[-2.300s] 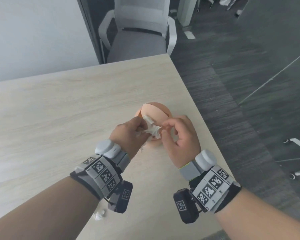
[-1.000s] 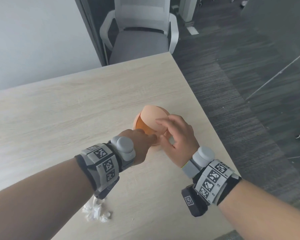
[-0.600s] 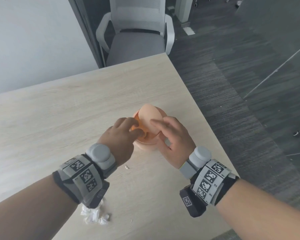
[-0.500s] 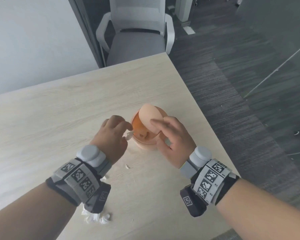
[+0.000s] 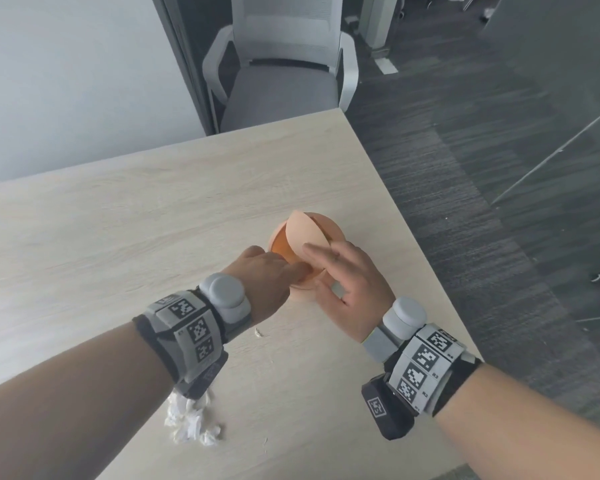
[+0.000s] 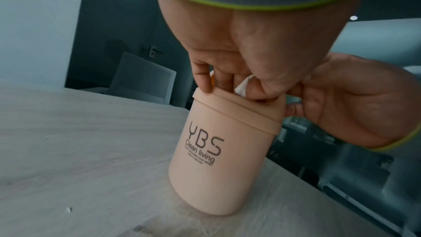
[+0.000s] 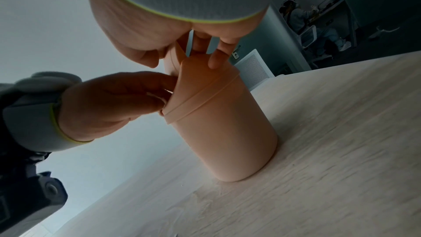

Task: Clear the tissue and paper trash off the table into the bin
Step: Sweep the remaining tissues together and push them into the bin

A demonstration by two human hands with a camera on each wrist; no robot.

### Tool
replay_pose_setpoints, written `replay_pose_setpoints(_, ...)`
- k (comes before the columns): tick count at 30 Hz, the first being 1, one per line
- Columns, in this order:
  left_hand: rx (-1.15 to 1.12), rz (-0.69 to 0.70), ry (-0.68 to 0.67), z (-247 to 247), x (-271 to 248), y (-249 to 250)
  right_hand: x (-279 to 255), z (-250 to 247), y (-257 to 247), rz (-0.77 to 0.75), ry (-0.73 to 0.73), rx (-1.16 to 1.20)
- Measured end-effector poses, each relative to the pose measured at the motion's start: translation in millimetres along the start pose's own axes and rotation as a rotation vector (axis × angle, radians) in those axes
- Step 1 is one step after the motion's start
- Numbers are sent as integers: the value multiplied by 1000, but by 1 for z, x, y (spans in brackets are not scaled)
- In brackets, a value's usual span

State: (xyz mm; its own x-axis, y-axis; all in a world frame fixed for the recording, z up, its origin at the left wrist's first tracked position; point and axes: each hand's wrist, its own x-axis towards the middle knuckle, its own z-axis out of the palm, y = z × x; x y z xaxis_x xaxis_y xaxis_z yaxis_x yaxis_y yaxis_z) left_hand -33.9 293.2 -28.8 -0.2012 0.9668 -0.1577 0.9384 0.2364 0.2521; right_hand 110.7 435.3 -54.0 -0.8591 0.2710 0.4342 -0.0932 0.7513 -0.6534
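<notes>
A small peach bin with a swing lid stands near the table's right edge; the left wrist view shows its side. My right hand lies with straight fingers on the lid and presses it tilted open. The fingers of my left hand reach into the opening and pinch a white tissue scrap at the rim. A crumpled tissue pile lies by the front edge, partly under my left wrist. A tiny scrap lies between the pile and the bin.
The pale wooden table ends just right of the bin, with dark carpet beyond. A grey office chair stands at the far corner. A white wall runs behind the table's left part.
My left hand, which held a scrap just left of the bin, has moved right and its fingers are now in the opening. My right hand keeps the lid tilted.
</notes>
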Motion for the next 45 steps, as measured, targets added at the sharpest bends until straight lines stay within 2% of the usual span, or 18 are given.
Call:
replay_pose_setpoints(5,-176,10,252,12,2,-11,1,-1,3,45,-9,61)
replay_pose_setpoints(9,-191,27,304,10,3,-8,1,0,2,36,-1,83)
replay_pose_setpoints(11,-146,55,247,7,3,-5,1,0,2,35,15,79)
replay_pose_setpoints(17,151,-40,-201,-4,17,4,0,1,4,16,-8,56)
replay_pose_setpoints(24,188,-181,-514,-5,38,21,-1,1,2,25,-48,41)
replay_pose_setpoints(26,193,-178,-503,-4,37,18,0,-1,1,23,-49,43)
replay_pose_setpoints(32,149,-40,-253,-24,10,11,2,-2,-1,40,-78,39)
replay_pose_setpoints(34,139,-40,-271,-28,2,9,2,-1,-1,43,-84,37)
replay_pose_setpoints(40,162,-133,-489,-23,19,19,1,1,-4,43,-102,14)
replay_pose_setpoints(45,146,-154,-525,-24,40,37,2,-4,-8,46,-105,4)
